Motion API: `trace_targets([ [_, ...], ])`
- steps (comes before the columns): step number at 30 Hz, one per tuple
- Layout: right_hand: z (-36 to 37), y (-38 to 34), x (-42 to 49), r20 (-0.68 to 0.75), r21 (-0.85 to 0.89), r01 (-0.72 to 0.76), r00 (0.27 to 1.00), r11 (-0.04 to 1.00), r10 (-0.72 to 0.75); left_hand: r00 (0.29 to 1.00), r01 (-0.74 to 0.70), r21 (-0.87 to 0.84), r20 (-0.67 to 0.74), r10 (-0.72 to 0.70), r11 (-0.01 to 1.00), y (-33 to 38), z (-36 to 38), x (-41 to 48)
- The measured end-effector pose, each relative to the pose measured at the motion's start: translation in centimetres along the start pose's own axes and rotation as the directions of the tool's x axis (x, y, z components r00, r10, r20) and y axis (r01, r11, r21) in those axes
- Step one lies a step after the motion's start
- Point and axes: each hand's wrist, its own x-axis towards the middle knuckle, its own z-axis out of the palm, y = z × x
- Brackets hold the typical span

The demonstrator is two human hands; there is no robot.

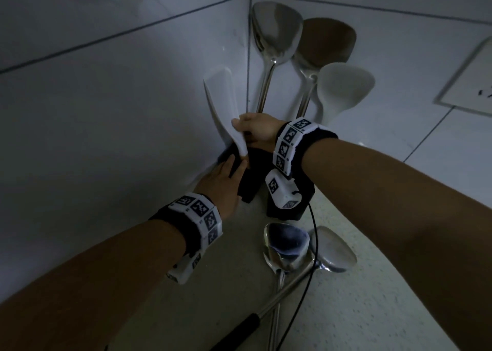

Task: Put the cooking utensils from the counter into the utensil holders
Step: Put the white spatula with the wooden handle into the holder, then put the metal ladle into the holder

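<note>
The right hand (257,128) pinches a white spatula (222,106), its handle entering the black holder (250,180) that the left hand (223,183) grips; next, lower and release.

One head-worn wide-angle view looks forward and down, close over both forearms, into the tiled corner above the surface (346,310).
</note>
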Motion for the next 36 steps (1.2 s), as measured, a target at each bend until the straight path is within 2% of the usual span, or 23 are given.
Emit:
trace_targets([
  [4, -0.8, 0.1, -1.4, -0.046, 0.032, 0.008, 0.999, 0.999, -0.007, 1.0, 0.007, 0.018, -0.015, -0.007, 1.0, 0.9, -0.2, -1.2],
  [7, -2.2, 0.6, -2.7, -0.143, 0.038, 0.044, 0.989, 0.998, -0.038, 0.987, -0.103, -0.01, -0.123, 0.101, 0.995, 2.7, -0.4, -2.7],
  [9, -3.3, 1.5, -3.8, -0.209, 0.02, 0.082, 0.975, 0.996, -0.076, 0.984, -0.14, -0.073, -0.125, 0.13, 0.988, 4.2, -0.3, -3.8],
  [12, -4.6, 3.3, -5.9, -0.328, -0.093, 0.136, 0.931, 0.986, -0.159, 0.998, -0.057, -0.165, 0.025, 0.062, 0.985, 7.1, 0.7, -5.2],
  [14, -5.0, 4.5, -7.8, -0.384, -0.096, 0.148, 0.907, 0.984, -0.174, 0.982, 0.012, -0.121, 0.187, 0.011, 0.993, 8.8, 1.9, -6.0],
  [18, -6.0, 7.7, -11.9, -0.432, -0.054, 0.156, 0.887, 0.986, -0.164, 0.833, 0.061, 0.005, 0.55, -0.053, 0.998, 11.2, 5.5, -8.5],
  [20, -6.4, 9.5, -14.4, -0.448, 0.041, 0.197, 0.88, 0.98, -0.158, 0.813, 0.061, 0.055, 0.577, -0.081, 0.997, 11.8, 7.6, -9.6],
  [22, -6.6, 11.9, -16.9, -0.469, 0.032, 0.195, 0.869, 0.98, -0.157, 0.876, 0.103, 0.063, 0.466, -0.121, 0.993, 12.4, 9.2, -10.3],
  [23, -6.7, 13.1, -18.0, -0.463, -0.037, 0.172, 0.87, 0.984, -0.17, 0.908, 0.128, 0.052, 0.396, -0.138, 0.99, 12.6, 9.6, -10.4],
  [25, -6.8, 15.5, -20.2, -0.368, -0.155, 0.123, 0.914, 0.98, -0.173, 0.921, 0.2, 0.043, 0.333, -0.203, 0.979, 13.1, 9.7, -10.9],
  [27, -7.0, 17.4, -22.2, -0.157, -0.269, 0.065, 0.982, 0.961, -0.11, 0.922, 0.247, 0.069, 0.291, -0.256, 0.967, 13.7, 8.9, -11.8],
  [29, -6.9, 18.7, -23.6, 0.027, -0.402, -0.01, 0.999, 0.915, 0.023, 0.931, 0.275, 0.106, 0.218, -0.292, 0.956, 14.6, 7.7, -12.7],
  [33, -6.6, 19.7, -25.9, 0.13, -0.271, -0.267, 0.942, 0.925, 0.31, 0.918, 0.364, 0.079, 0.139, -0.372, 0.928, 16.9, 5.0, -13.9],
  [36, -6.3, 18.6, -27.0, 0.171, -0.224, -0.283, 0.93, 0.933, 0.324, 0.906, 0.414, -0.081, 0.137, -0.401, 0.907, 18.2, 2.0, -14.4],
])
